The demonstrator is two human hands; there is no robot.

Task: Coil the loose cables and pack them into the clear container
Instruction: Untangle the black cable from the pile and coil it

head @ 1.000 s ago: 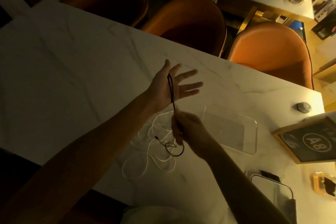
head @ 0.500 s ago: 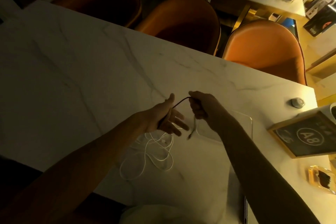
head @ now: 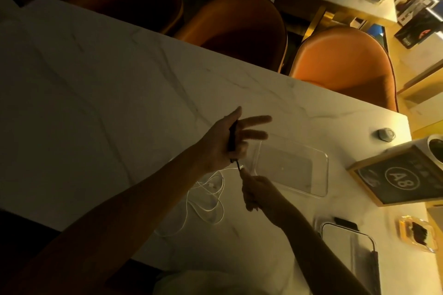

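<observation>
My left hand (head: 223,143) is raised over the marble table (head: 96,108), fingers spread, with a thin dark cable (head: 232,137) wound across its palm. My right hand (head: 255,191) sits just below it, pinching the free end of that dark cable, which runs taut between the two hands. A loose white cable (head: 208,201) lies tangled on the table beneath my left wrist. The clear container (head: 318,175) lies open and empty just right of my hands.
A framed dark sign marked A8 (head: 393,175) stands at the right. A clear lid with black clips (head: 354,246) lies at the near right, a small amber dish (head: 417,235) beside it. A small round grey object (head: 386,135) sits by the far edge. Orange chairs (head: 345,62) line the far side.
My left hand has lifted and opened its fingers again. My right hand has swung from above the left hand down to below it, drawing the dark cable around the palm.
</observation>
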